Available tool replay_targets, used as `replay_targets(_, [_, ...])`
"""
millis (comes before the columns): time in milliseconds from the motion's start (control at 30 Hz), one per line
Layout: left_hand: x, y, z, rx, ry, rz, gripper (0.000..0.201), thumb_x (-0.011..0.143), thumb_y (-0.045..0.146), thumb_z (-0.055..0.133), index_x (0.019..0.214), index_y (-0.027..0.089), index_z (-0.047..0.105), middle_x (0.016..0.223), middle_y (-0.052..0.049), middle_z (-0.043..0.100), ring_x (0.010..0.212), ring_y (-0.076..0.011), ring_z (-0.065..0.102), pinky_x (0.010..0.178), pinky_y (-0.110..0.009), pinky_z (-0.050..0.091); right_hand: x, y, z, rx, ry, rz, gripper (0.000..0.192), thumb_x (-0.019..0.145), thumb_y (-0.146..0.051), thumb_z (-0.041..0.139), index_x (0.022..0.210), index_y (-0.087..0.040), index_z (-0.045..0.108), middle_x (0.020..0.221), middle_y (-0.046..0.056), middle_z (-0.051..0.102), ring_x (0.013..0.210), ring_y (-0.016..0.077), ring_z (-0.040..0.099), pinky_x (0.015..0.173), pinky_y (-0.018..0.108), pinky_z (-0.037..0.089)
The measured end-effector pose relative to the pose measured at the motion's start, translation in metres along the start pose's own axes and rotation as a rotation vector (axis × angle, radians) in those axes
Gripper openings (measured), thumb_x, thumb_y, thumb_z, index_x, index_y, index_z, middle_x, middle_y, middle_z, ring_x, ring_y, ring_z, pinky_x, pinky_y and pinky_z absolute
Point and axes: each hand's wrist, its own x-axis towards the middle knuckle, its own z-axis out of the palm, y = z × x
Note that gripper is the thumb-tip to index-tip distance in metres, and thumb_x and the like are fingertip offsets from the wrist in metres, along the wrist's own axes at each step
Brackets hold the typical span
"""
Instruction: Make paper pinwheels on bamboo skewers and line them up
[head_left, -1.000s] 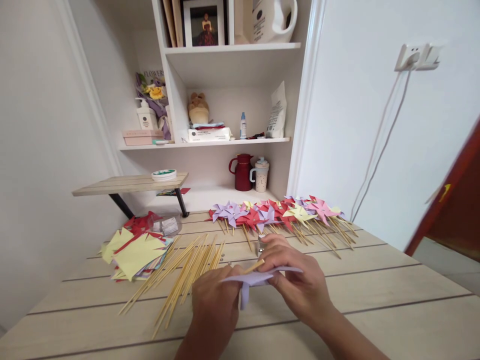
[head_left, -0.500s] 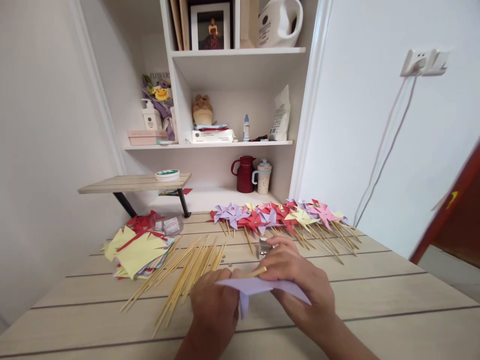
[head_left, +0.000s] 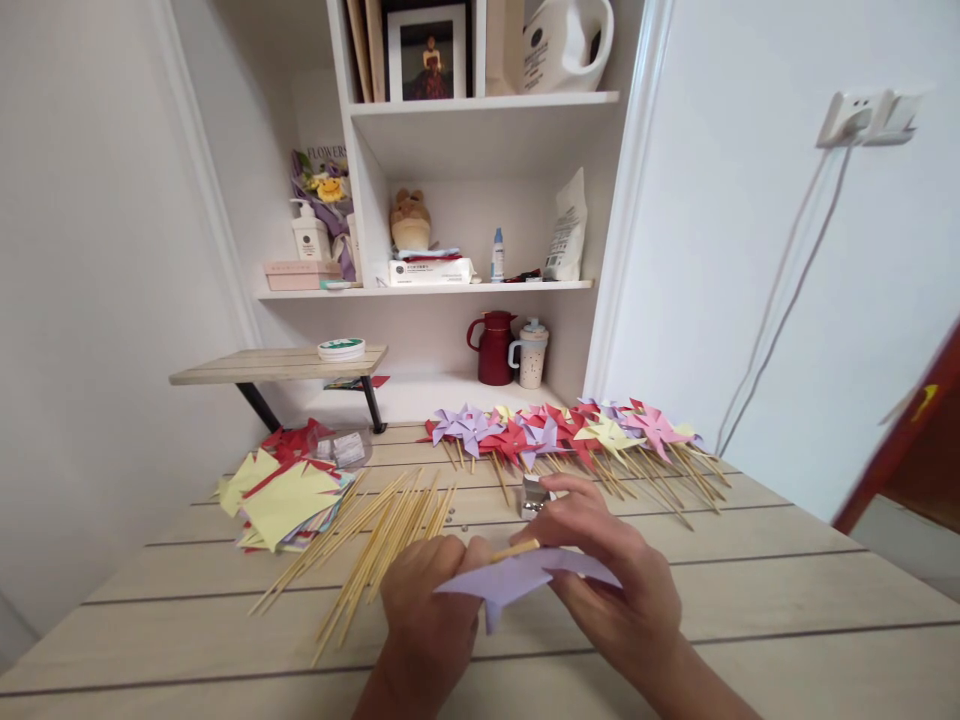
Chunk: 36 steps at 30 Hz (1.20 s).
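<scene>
left hand pinches lilac paper pinwheel | right hand grips its stick, apparently | paper sits flatter than a second ago | loose skewers just left

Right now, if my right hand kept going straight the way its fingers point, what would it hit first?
Probably the left hand. The right hand points leftward across the purple paper pinwheel that both hands pinch, so the left hand's fingers come first. Beyond them lie the loose bamboo sticks, though depth is unclear.
</scene>
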Motion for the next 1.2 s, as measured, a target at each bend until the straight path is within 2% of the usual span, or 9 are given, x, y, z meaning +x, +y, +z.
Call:
replay_targets(67, [0.002,0.0,-0.002,0.019,-0.008,0.008,0.031,0.102,0.023,0.032,0.086,0.02,0.059,0.052,0.003,0.049,0.047,-0.0149,0.045,0.049,-0.03,0.029,-0.001,0.0,-0.001,-0.035,-0.026,-0.02,0.053,0.082,0.001,0.06,0.13,-0.024,0.057,0.084,0.002,0.076,0.07,0.0188,0.069,0.095,0.051,0.05])
replay_targets(200, [0.002,0.0,-0.003,0.052,-0.009,0.016,0.029,0.101,0.023,0.036,0.085,0.021,0.058,0.052,0.004,0.048,0.046,-0.0145,0.045,0.048,-0.03,0.029,-0.001,0.0,-0.001,-0.076,-0.064,-0.036,0.045,0.082,0.0,0.06,0.119,-0.025,0.064,0.084,0.002,0.075,0.072,0.0196,0.068,0.095,0.051,0.05])
replay_targets(433, [0.0,0.001,-0.003,0.059,-0.035,-0.002,0.025,0.099,0.021,0.04,0.084,0.022,0.06,0.051,0.004,0.051,0.046,-0.0142,0.046,0.048,-0.03,0.03,-0.001,-0.002,-0.002,-0.127,-0.065,-0.027,0.037,0.082,0.001,0.059,0.11,-0.023,0.064,0.08,0.002,0.073,0.069,0.0178,0.066,0.096,0.049,0.047])
replay_targets(667, [-0.001,0.003,0.007,-0.089,0.032,-0.06,0.022,0.098,0.017,0.04,0.091,0.019,0.06,0.058,0.001,0.061,0.049,-0.0139,0.055,0.049,-0.026,0.037,-0.003,0.004,0.001,-0.158,-0.039,0.032,0.03,0.085,-0.003,0.062,0.106,-0.023,0.064,0.079,0.0,0.071,0.068,0.0168,0.065,0.097,0.049,0.047])
replay_targets(800, [0.0,0.002,0.014,-0.181,0.034,-0.119,0.025,0.097,0.013,0.039,0.081,0.02,0.057,0.053,0.003,0.056,0.044,-0.0121,0.051,0.047,-0.025,0.035,-0.004,0.011,0.003,-0.171,-0.027,0.079,0.027,0.085,-0.009,0.069,0.106,-0.025,0.065,0.079,-0.001,0.072,0.069,0.0175,0.066,0.095,0.049,0.049])
replay_targets(900, [-0.001,0.0,0.014,-0.162,0.019,-0.107,0.027,0.096,0.012,0.039,0.077,0.02,0.057,0.052,0.002,0.055,0.043,-0.0119,0.049,0.046,-0.025,0.033,-0.005,0.015,0.003,-0.155,-0.032,0.091,0.028,0.085,-0.01,0.07,0.107,-0.026,0.066,0.079,-0.002,0.072,0.066,0.0166,0.064,0.096,0.051,0.048])
replay_targets(1033, [-0.002,-0.003,0.012,-0.082,0.018,-0.057,0.022,0.097,0.014,0.045,0.081,0.019,0.059,0.058,0.001,0.061,0.051,-0.0126,0.057,0.053,-0.025,0.039,-0.005,0.015,0.002,-0.112,-0.048,0.133,0.024,0.086,-0.011,0.07,0.105,-0.026,0.066,0.08,-0.002,0.072,0.068,0.0169,0.064,0.098,0.051,0.045])
replay_targets(1200, [0.0,-0.005,0.007,0.065,0.037,0.004,0.016,0.098,0.019,0.05,0.088,0.02,0.062,0.052,0.005,0.053,0.046,-0.0129,0.049,0.049,-0.028,0.032,-0.005,0.013,-0.001,-0.043,-0.079,0.19,0.018,0.087,-0.013,0.068,0.1,-0.025,0.066,0.081,-0.001,0.071,0.073,0.0174,0.065,0.098,0.049,0.044])
